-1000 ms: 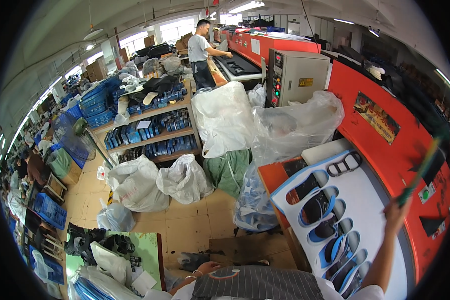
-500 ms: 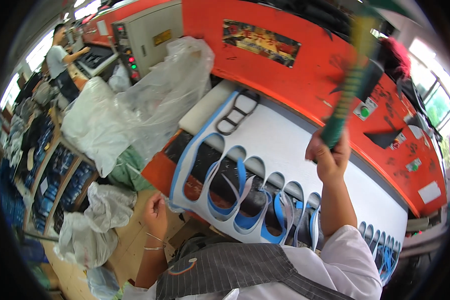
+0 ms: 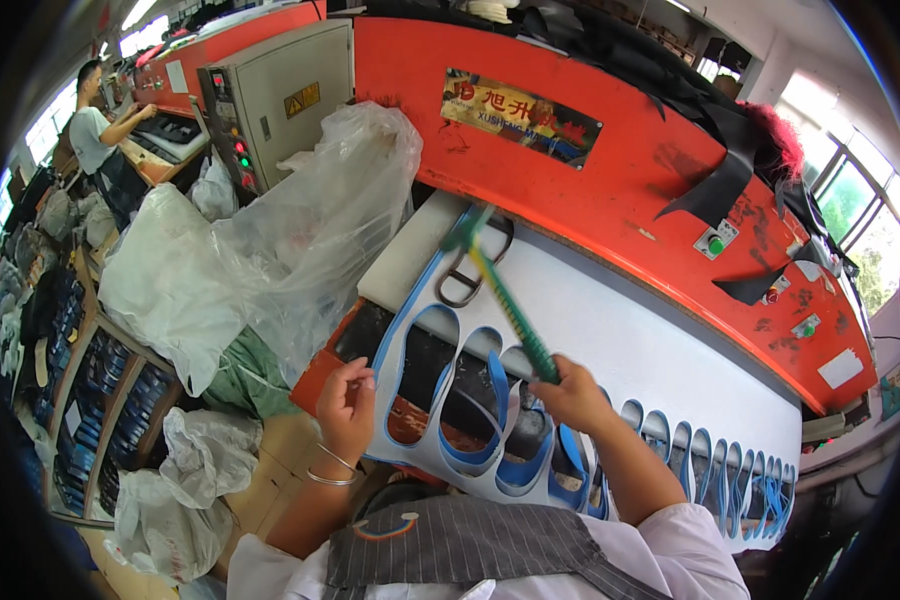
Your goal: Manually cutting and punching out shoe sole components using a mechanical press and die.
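Observation:
My right hand grips the green end of a hammer with a green and yellow handle. The hammer's blurred green head is over a dark metal cutting die, whose looped outline lies on a white sheet with a blue edge; whether head and die touch, I cannot tell. Rows of sole-shaped holes run along the sheet's near side, with thin blue and white strips hanging between them. Beside the sheet's left corner my left hand is raised, fingers curled loosely toward the thumb, nothing visible in them.
Behind the sheet stands a red press with green buttons and black scraps on it. Clear plastic bags crowd the left, near a grey control cabinet. Shelves of dark blue pieces stand far left; another person works beyond.
The hammer has swung from high on the right down and left to the die. My left hand has risen toward the sheet's corner and its fist has loosened. The view has shifted slightly.

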A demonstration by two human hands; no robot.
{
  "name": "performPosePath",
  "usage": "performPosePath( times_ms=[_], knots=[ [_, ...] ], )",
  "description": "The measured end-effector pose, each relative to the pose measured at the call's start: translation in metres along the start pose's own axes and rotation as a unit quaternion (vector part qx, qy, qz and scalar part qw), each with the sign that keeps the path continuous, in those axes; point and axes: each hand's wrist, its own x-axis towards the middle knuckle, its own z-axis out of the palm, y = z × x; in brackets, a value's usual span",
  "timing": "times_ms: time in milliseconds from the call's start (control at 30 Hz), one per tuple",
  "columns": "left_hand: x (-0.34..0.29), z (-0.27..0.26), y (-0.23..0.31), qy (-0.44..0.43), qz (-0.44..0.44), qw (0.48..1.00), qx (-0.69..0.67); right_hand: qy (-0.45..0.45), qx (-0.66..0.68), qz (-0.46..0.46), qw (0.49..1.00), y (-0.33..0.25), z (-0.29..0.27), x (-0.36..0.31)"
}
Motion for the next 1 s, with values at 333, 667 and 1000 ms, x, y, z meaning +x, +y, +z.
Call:
performPosePath(
  times_ms=[333,667,1000],
  knots=[
    [0.032,-0.056,-0.082,0.027,-0.089,0.993,-0.074,0.264,-0.128,-0.045,0.955,0.052,0.048,0.016],
    [0.12,0.012,-0.058,-0.127,0.07,0.989,0.018,0.122,0.045,0.082,0.988,0.065,0.047,0.01],
    [0.191,0.154,-0.076,-0.287,0.182,0.927,0.161,0.354,0.41,-0.137,0.829,0.012,-0.112,-0.06]
  ],
)
